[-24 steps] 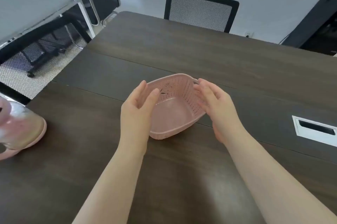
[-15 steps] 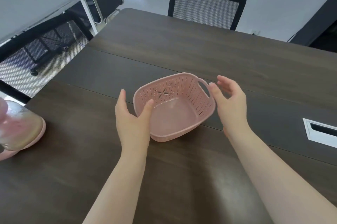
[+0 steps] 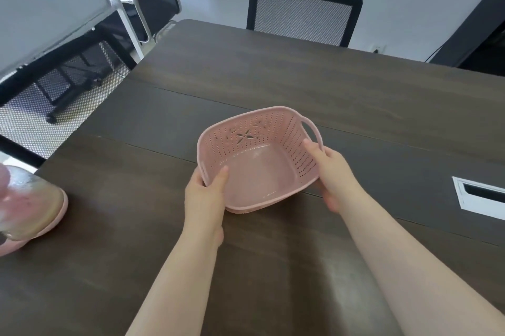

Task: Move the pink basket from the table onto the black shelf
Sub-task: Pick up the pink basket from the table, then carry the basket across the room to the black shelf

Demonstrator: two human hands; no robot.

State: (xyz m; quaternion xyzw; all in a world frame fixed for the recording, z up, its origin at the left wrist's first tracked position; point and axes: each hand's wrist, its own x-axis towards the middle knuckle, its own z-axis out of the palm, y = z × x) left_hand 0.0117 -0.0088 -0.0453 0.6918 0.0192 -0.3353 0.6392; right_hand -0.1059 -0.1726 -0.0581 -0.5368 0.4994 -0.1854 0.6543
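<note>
A pink perforated basket (image 3: 254,144) with a handle on each side sits on the dark wooden table (image 3: 300,84), tilted a little toward me. My left hand (image 3: 203,199) grips its near-left rim, thumb inside the basket. My right hand (image 3: 332,171) holds the right side below the handle, thumb over the rim. A black shelf (image 3: 475,35) shows partly at the far right edge, beyond the table.
A pink-based object with a clear dome (image 3: 30,207) stands at the table's left edge. A white cable port (image 3: 481,197) is set into the table at right. Two black mesh chairs (image 3: 303,13) stand behind the table, and a whiteboard frame (image 3: 120,7) at left.
Both hands, held open beside the basket before, have closed onto its left rim and right side. The basket now tilts slightly.
</note>
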